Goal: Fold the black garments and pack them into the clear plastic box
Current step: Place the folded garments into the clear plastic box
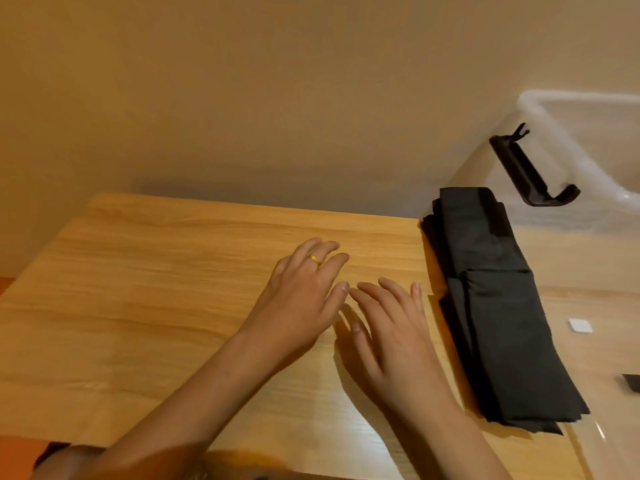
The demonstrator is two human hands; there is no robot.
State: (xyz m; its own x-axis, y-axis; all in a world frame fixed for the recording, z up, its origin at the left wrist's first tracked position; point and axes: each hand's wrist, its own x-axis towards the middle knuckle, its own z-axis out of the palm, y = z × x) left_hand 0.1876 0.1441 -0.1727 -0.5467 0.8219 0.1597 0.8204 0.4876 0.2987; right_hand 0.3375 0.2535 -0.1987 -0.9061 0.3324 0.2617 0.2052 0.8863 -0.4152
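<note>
A stack of folded black garments point(491, 306) lies lengthwise at the right end of the wooden table point(156, 289). The stack appears to sit inside the clear plastic box point(568, 109), seen through its see-through wall. A black latch point(526, 171) hangs on the box's near wall. My left hand point(304, 292), with a gold ring, and my right hand point(391, 334) are side by side over the bare tabletop, left of the stack. Fingers of both are straight and hold nothing. My right hand's fingertips are a short gap from the stack's edge.
A plain beige wall point(277, 81) runs behind the table. A small white sticker point(580, 325) and a small black piece point(632, 382) show to the right of the stack. Something dark point(52, 448) peeks out below the table's front edge at bottom left.
</note>
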